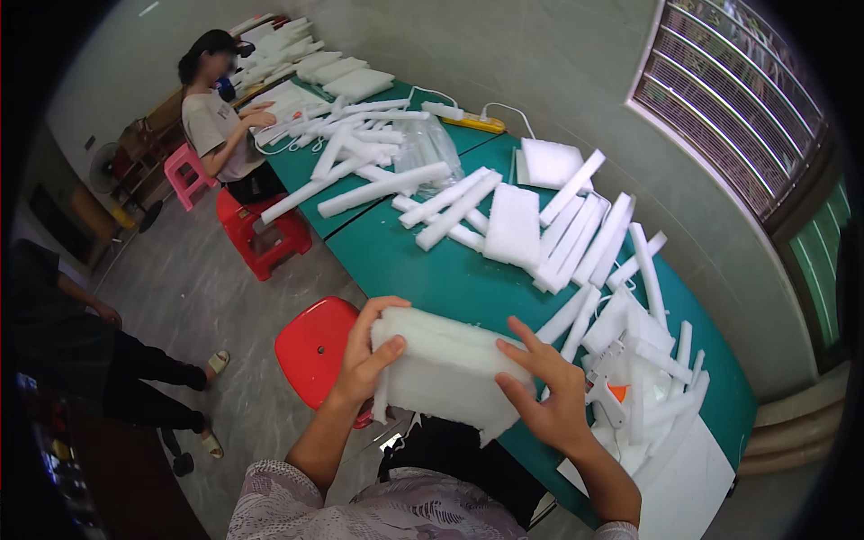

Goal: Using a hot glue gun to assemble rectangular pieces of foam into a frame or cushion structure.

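A white foam piece (pixel 445 369) is held up in front of me, above the table's near edge. It looks like a sheet with a thicker, folded or stacked strip along the top. My left hand (pixel 364 355) is closed round its left end, thumb on the near face and fingers behind. At the right end my right hand (pixel 553 396) has thumb and fingers set against the foam, with the fingers partly spread. Close to the right hand lies a white glue gun (pixel 607 400) with an orange trigger, among foam scraps.
The green table (pixel 396 261) carries many white foam strips (pixel 576 238), a foam slab (pixel 513 225) and a yellow power strip (pixel 477 121). Red stools (pixel 315 346) stand left. A person (pixel 216 126) works at the far end; another person (pixel 108 351) stands left. A barred window (pixel 733 99) is right.
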Motion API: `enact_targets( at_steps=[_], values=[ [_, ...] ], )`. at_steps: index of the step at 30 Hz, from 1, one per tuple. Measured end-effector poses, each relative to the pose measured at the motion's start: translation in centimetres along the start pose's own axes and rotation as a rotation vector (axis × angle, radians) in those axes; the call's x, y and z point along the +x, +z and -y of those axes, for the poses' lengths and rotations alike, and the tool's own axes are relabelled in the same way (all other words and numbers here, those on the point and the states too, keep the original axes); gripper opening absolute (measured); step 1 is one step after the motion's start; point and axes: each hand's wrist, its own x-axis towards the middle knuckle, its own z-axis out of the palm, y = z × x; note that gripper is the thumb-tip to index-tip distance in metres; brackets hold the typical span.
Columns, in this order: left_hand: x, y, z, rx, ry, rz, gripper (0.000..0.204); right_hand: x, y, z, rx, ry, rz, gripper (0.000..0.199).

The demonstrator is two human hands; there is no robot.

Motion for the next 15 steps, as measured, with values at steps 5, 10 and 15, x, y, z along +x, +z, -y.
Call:
enact_targets(
  at_steps=[5, 10, 15],
  values=[
    [1.0, 1.1, -0.2, -0.122, -0.096, 0.066, 0.045, 0.3, -1.7, 0.1, 0.150, 0.193, 0.128, 0.063],
    [2.0, 1.1, 1.0, -0.076, -0.122, 0.142, 0.058, -0.1, -2.0, -1.3, 0.199, 0.271, 0.175, 0.065],
    [2.8, 1.2, 1.1, -0.129, -0.100, 0.255, 0.077, -0.4, -2.5, -1.4, 0.460, 0.448, 0.189, 0.066]
  ],
)
